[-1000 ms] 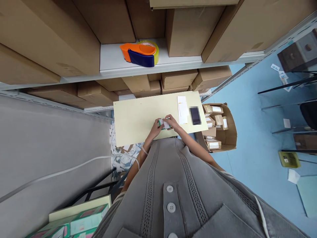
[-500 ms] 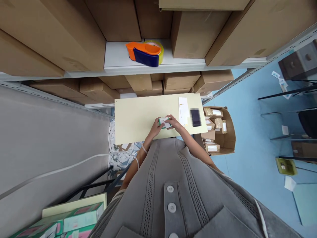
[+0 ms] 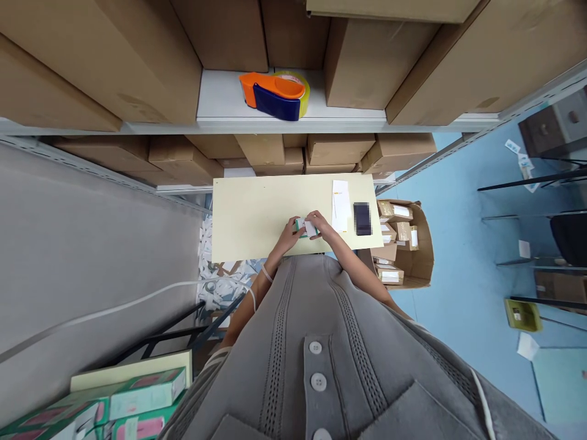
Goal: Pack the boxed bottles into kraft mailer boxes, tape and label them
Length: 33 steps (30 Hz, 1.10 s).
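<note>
Small green-white box (image 3: pixel 306 227) on table (image 3: pixel 247 214), held between left hand (image 3: pixel 290 231) and right hand (image 3: pixel 321 222).

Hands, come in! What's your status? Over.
Left hand, right hand: both gripping the small green box, low over the yellow table. Paper slip and dark phone lie to its right, not touching.

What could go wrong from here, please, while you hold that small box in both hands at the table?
1. The box is pinched between the left hand and right hand over the front half of the table. If the fingers slip, it could fall and perhaps dent.
2. The phone lies near the table's right edge, close to the right forearm. A sweep of that arm might knock it toward the carton.
</note>
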Tool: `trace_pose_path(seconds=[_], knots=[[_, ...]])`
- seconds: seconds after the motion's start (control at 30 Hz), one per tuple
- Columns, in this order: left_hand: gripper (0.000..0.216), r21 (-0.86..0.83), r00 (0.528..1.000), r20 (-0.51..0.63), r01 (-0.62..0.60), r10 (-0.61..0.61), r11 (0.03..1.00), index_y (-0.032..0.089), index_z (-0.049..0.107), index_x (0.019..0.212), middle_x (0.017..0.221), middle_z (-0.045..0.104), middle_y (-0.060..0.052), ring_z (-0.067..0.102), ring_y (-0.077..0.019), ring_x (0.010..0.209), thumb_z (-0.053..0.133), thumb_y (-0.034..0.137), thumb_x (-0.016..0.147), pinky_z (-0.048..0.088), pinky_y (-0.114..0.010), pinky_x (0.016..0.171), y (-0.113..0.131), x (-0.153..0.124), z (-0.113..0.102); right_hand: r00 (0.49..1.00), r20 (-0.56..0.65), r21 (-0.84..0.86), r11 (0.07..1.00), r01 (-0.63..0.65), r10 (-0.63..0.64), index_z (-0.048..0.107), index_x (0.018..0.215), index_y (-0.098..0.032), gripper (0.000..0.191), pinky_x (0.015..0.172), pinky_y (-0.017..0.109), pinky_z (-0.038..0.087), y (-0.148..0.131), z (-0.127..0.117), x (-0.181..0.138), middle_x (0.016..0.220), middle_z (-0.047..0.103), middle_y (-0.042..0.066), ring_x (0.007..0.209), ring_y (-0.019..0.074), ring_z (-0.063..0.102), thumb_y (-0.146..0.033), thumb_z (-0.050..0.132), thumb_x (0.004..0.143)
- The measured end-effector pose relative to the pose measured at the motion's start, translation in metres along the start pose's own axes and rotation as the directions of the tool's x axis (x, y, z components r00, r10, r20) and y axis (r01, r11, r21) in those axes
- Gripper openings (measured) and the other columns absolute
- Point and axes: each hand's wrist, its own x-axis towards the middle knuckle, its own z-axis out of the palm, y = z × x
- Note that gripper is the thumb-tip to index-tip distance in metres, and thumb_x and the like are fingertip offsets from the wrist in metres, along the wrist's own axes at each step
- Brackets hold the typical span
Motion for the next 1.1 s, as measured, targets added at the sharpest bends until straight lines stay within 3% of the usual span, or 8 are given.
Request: trace_pose_path(seconds=[0.47,0.87,1.1], knots=[[0.050,-0.010,0.999,0.020,-0.049,0.050,0.999,0.025,0.049,0.125,0.123,0.055,-0.008,0.051,-0.0241,0.123,0.067,0.038,0.080,0.052,-0.044,0.097,-0.004,0.000,0.000,0.999,0.036,-0.020,0.999,0.025,-0.025,0.044,0.087,-0.027,0.021,0.052,0.026,0.056,0.003,-0.005,-0.004,0.076,0.056,-0.003,0.066,0.0138,0.057,-0.032,0.061,0.075],[0.048,0.010,0.998,-0.009,-0.057,0.057,0.998,0.022,0.048,0.127,0.124,0.056,-0.011,0.052,-0.0250,0.121,0.060,0.043,0.086,0.052,-0.042,0.095,0.001,-0.006,0.000,0.985,0.016,-0.028,0.984,0.175,-0.175,0.050,0.101,-0.028,0.022,0.052,0.024,0.058,0.024,-0.005,-0.004,0.110,0.052,0.001,0.077,0.0119,0.061,-0.035,0.060,0.082],[0.043,0.142,0.999,-0.044,0.001,0.005,0.990,0.024,0.050,0.129,0.125,0.059,-0.010,0.060,-0.0237,0.110,0.052,0.044,0.091,0.050,-0.039,0.093,0.006,-0.008,0.001,0.986,-0.037,-0.054,0.986,0.158,-0.160,0.049,0.098,-0.028,0.021,0.047,0.023,0.055,0.025,-0.001,0.004,0.098,0.052,-0.001,0.069,0.0114,0.060,-0.033,0.058,0.079]])
